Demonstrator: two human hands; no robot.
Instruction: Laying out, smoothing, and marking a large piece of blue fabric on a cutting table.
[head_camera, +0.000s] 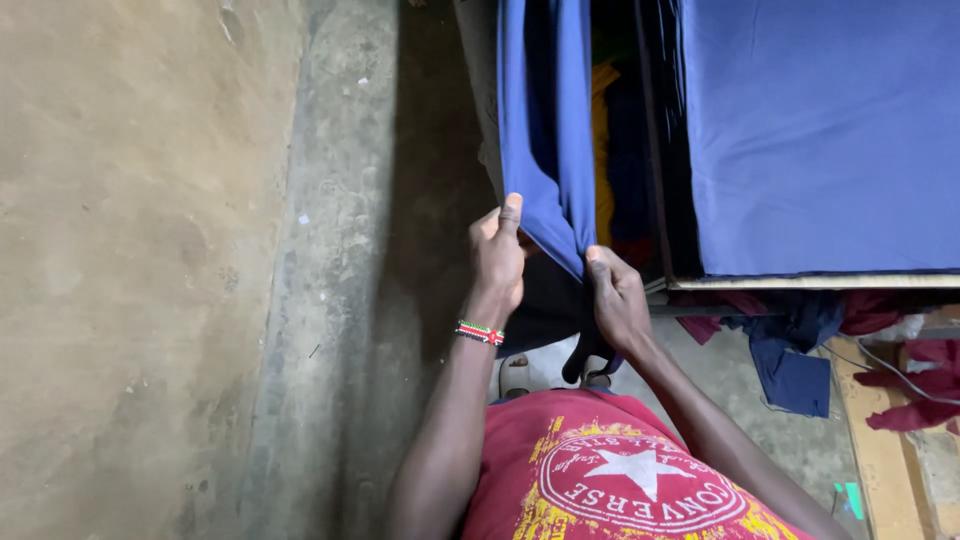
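Observation:
A long strip of blue fabric hangs down in front of me from the top of the view. My left hand grips its left edge, thumb pressed on the cloth; a beaded bracelet circles that wrist. My right hand pinches the lower right edge of the same strip, close beside the left hand. The cloth's bottom end and a dark piece of cloth drop out of sight behind my hands.
A table covered in blue fabric stands at the right, with its wooden edge toward me. Red and blue cloth scraps lie beneath it. A rough concrete wall fills the left. Yellow cloth shows behind the strip.

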